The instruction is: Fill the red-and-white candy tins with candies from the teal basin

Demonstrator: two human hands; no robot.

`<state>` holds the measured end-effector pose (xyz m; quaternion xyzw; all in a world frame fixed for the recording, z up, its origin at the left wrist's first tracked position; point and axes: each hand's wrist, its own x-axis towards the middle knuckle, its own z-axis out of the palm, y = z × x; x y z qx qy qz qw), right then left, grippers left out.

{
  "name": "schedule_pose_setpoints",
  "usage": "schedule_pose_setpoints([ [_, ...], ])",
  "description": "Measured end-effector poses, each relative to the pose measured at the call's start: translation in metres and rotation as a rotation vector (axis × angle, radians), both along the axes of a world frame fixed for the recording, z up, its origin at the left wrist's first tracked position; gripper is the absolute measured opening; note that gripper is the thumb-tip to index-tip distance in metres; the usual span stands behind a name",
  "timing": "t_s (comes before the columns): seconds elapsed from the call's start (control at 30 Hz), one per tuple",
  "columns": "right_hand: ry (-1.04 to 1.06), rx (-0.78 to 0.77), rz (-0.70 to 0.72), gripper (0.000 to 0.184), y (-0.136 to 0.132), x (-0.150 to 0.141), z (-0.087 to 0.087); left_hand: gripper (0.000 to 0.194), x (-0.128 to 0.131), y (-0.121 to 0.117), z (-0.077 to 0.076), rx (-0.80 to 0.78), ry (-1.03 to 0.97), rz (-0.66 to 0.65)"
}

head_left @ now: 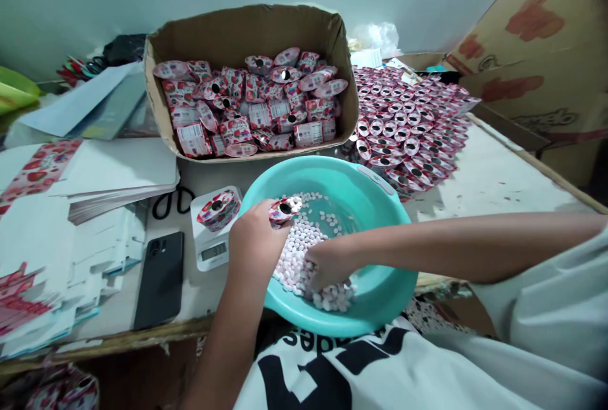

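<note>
My left hand (254, 239) is closed around a small red-and-pink printed box (281, 210) with a round hole on top, held over the rim of a teal plastic basin (380, 207). The basin holds a heap of small pale pink and white candies (304, 251). My right hand (327, 265) reaches across into that heap with its fingers curled down among the candies; what they hold is hidden. Another of the same boxes (217, 208) sits on a small white digital scale (211, 251) just left of the basin.
A cardboard carton (156, 80) behind the basin holds several filled boxes. Rows of open boxes (408, 125) cover the table at right. A black phone (160, 278), black scissors (166, 202) and stacks of flat printed cartons (71, 207) lie at left. Large cardboard (536, 36) leans at far right.
</note>
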<state>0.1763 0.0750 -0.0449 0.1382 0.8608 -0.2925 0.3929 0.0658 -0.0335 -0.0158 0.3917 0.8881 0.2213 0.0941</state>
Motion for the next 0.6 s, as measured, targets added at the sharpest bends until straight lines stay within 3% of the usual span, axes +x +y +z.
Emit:
schedule_pose_setpoints([
  [0.1,-0.024,-0.009,0.007,0.03,0.006,-0.001,0.008,0.023,-0.001,0.0,0.0,-0.01,0.011,-0.021],
  [0.23,0.127,-0.081,0.006,0.019,0.033,0.0,0.042,0.02,-0.002,0.001,-0.002,-0.071,0.051,-0.049],
  [0.4,0.45,0.127,-0.041,0.016,0.062,-0.014,0.089,0.024,-0.003,0.002,-0.005,-0.04,0.063,-0.196],
  [0.47,0.526,0.182,-0.003,0.021,0.062,-0.021,0.096,0.024,-0.003,0.002,-0.004,-0.026,0.048,-0.226],
  [0.6,0.579,0.16,0.07,0.032,0.052,-0.027,0.1,0.021,-0.001,0.002,-0.001,-0.056,0.031,-0.165],
])
